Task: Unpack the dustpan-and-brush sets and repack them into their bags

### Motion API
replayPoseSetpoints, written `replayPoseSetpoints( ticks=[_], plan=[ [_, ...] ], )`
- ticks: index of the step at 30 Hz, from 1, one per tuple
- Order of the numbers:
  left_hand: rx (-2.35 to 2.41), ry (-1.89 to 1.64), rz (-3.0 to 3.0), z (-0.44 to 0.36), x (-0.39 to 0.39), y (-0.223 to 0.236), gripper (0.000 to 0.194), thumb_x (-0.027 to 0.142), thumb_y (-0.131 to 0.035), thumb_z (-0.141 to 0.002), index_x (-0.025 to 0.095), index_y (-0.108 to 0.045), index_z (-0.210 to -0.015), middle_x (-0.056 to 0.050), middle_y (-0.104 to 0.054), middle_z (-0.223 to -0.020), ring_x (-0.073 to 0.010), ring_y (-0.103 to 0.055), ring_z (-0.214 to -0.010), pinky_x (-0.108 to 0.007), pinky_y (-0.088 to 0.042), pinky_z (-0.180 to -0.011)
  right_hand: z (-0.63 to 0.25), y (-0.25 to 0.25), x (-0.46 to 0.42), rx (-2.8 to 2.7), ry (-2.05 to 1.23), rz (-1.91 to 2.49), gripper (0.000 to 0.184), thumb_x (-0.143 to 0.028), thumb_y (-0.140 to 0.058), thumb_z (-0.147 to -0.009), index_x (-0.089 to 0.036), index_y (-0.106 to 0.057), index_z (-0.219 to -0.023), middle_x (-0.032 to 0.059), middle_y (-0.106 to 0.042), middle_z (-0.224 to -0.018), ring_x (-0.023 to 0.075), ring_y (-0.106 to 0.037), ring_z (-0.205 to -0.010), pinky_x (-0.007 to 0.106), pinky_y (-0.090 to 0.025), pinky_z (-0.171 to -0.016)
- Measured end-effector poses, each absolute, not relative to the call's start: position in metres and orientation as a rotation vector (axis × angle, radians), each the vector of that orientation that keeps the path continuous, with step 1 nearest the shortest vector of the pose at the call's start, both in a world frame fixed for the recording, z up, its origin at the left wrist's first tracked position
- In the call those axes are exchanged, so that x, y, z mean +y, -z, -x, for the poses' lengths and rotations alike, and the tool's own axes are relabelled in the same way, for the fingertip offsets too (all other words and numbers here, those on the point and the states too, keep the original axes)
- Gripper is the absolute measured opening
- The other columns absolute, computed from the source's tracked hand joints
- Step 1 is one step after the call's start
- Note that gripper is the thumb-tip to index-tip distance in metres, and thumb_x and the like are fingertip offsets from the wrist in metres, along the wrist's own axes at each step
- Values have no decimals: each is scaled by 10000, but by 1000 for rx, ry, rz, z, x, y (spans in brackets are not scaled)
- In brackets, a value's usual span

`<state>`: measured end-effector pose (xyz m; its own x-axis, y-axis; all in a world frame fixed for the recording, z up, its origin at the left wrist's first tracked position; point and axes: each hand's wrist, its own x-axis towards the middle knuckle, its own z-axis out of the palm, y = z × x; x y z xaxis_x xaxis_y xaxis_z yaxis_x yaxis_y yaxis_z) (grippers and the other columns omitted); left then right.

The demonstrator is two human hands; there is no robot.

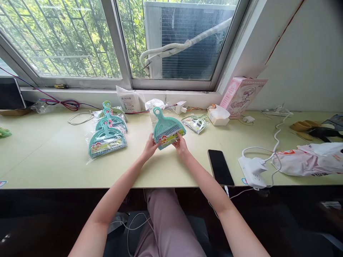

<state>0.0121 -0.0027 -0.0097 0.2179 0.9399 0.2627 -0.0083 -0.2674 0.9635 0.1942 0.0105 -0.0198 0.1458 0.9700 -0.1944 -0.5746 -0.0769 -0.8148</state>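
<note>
I hold a teal mini dustpan-and-brush set (pixel 165 127) with a printed label just above the pale green desk (pixel 53 160). My left hand (pixel 150 146) grips its lower left corner and my right hand (pixel 180 144) grips its lower right corner, fingers closed on it. To the left lies a pile of bagged teal sets (pixel 108 135) in clear plastic. Another bagged set (pixel 195 123) lies to the right of the one I hold.
A black phone (pixel 220 167) lies near the front edge, beside a white power strip (pixel 252 172) with cables. A white box (pixel 218 116), a pink box (pixel 241 94), white bags (pixel 311 159), wires (pixel 64 104) and a tablet (pixel 10 93) sit around the desk under the window.
</note>
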Motion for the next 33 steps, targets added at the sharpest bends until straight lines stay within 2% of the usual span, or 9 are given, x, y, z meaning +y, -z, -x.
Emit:
replayPoseSetpoints(
  ticks=[5, 9, 14, 17, 19, 23, 27, 29, 33],
  plan=[
    [1004, -1240, -1602, -15, -5, 12, 557, 472, -733, -760, 216, -440, -1158, -12, -688, -900, -164, -635, -714, -261, -474, -589, -199, 26, 13, -615, -1391, 1001, 430, -595, -679, -759, -209, -604, -935, 82, -743, -919, 229, -724, -843, 357, -623, -727],
    [1058, -1275, -1598, -18, -8, 12, 538, 459, -727, -763, 211, -463, -1162, 6, -671, -838, -166, -618, -698, -267, -459, -594, -198, 23, 12, -548, -1408, 1020, 425, -579, -698, -765, -197, -615, -933, 93, -747, -932, 223, -724, -840, 341, -622, -726],
    [991, -1330, -1511, -20, -6, 14, 540, 495, -682, -790, 207, -440, -1177, -50, -684, -1002, -220, -659, -896, -331, -528, -732, -197, 15, 8, -563, -1446, 963, 354, -472, -754, -759, -192, -638, -943, 82, -751, -979, 222, -724, -872, 348, -618, -780],
    [977, -1390, -1456, -21, -4, 13, 549, 499, -690, -781, 204, -447, -1174, -77, -670, -1089, -244, -654, -1000, -358, -544, -794, -198, 12, 6, -710, -1443, 909, 351, -356, -841, -671, -192, -650, -915, 71, -753, -980, 242, -718, -947, 380, -601, -860],
    [954, -1372, -1424, -21, -5, 13, 602, 506, -706, -764, 210, -433, -1212, -99, -655, -1155, -255, -660, -1021, -361, -557, -776, -200, 11, 6, -777, -1410, 881, 368, -299, -875, -610, -185, -658, -885, 72, -754, -977, 261, -708, -985, 410, -587, -895],
    [810, -991, -1443, -21, -14, 12, 764, 483, -774, -709, 225, -398, -1322, -155, -657, -1209, -268, -717, -922, -362, -575, -707, -204, 10, 5, -762, -1286, 863, 375, -314, -867, -589, -180, -648, -863, 75, -751, -973, 269, -692, -1015, 419, -577, -904],
    [677, -617, -1469, -20, -17, 6, 669, 453, -815, -688, 186, -552, -1242, -204, -705, -1114, -292, -729, -903, -395, -578, -766, -206, 9, 5, -692, -1219, 804, 369, -332, -829, -614, -206, -634, -901, 48, -743, -1004, 233, -681, -1051, 370, -564, -932],
    [667, -541, -1455, -17, -13, 1, 662, 460, -814, -691, 187, -568, -1242, -212, -699, -1136, -302, -723, -938, -398, -577, -776, -205, 9, 5, -680, -1208, 800, 357, -335, -813, -630, -216, -629, -912, 43, -742, -1006, 224, -674, -1070, 361, -561, -943],
    [722, -856, -1419, -13, -5, -3, 701, 531, -757, -729, 231, -528, -1319, -184, -627, -1297, -322, -654, -1127, -424, -571, -842, -199, 8, 3, -701, -1202, 801, 358, -328, -801, -636, -211, -633, -929, 58, -735, -1051, 236, -670, -1082, 369, -570, -923]
  ],
)
